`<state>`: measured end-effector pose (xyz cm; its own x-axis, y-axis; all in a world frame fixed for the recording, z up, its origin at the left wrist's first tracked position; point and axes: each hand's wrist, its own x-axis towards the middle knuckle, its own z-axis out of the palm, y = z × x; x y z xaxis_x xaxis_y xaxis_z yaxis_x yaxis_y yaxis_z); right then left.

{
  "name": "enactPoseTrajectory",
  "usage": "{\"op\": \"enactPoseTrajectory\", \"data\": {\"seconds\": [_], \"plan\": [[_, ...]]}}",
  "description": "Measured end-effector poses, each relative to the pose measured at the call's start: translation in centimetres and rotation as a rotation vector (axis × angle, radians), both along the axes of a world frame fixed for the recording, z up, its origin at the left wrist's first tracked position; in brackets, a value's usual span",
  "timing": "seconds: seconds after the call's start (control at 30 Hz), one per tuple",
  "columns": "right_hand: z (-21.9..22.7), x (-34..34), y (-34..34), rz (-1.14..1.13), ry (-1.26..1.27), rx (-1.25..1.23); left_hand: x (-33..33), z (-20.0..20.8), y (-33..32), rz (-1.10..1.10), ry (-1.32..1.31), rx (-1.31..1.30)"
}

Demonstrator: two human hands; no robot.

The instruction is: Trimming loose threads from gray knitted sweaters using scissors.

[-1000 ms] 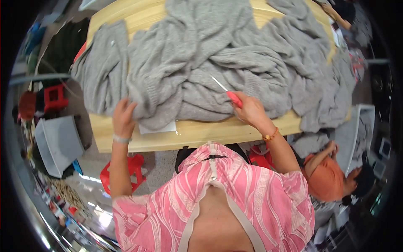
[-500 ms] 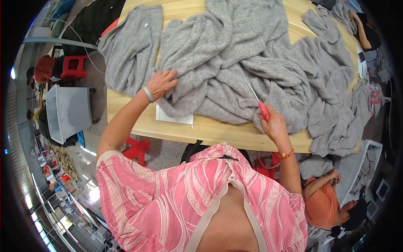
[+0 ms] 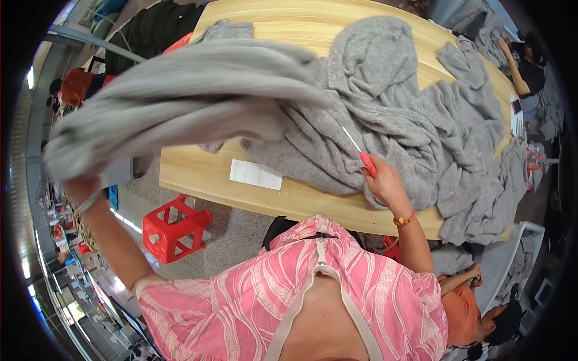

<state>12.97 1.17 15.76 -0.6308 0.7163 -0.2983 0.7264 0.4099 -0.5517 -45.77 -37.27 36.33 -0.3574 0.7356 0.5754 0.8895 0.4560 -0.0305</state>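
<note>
A grey knitted garment (image 3: 192,99), blurred by motion, stretches through the air over the left end of the wooden table (image 3: 205,180). My left hand (image 3: 84,189) grips its outer end, far out past the table edge; the fingers are mostly hidden under the cloth. In my right hand (image 3: 388,183) is a thin pointed metal tool with a red handle (image 3: 368,164), its tip slanting away to the left. That hand rests at the near edge of a heap of grey knitwear (image 3: 397,114), with the tool above the folds.
A ruled white paper strip (image 3: 256,174) lies at the table's near edge. Below the left corner stands a red plastic stool (image 3: 176,228). One person in orange (image 3: 462,313) sits at right, another in black (image 3: 530,69) at far right. A white bin (image 3: 519,259) stands beside the table.
My left hand has lifted the garment off the table and swung it out to the left. The paper strip and stool show more fully. My right hand keeps the tool, shifted slightly left.
</note>
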Motion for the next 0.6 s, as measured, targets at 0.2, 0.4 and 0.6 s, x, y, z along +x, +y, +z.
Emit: {"op": "enactPoseTrajectory", "data": {"seconds": [0.2,0.4,0.6], "plan": [[-0.8,-1.6,0.9,0.041,0.034,-0.051,-13.7,12.2,-14.4,0.072,-0.208,0.297],[-0.2,-3.1,1.7,-0.038,-0.031,-0.035,-14.5,8.3,0.9,-0.001,-0.822,0.638],[-2.5,-4.4,3.4,-0.118,0.012,-0.006,-23.7,2.1,17.7,-0.102,-1.151,0.74]]}}
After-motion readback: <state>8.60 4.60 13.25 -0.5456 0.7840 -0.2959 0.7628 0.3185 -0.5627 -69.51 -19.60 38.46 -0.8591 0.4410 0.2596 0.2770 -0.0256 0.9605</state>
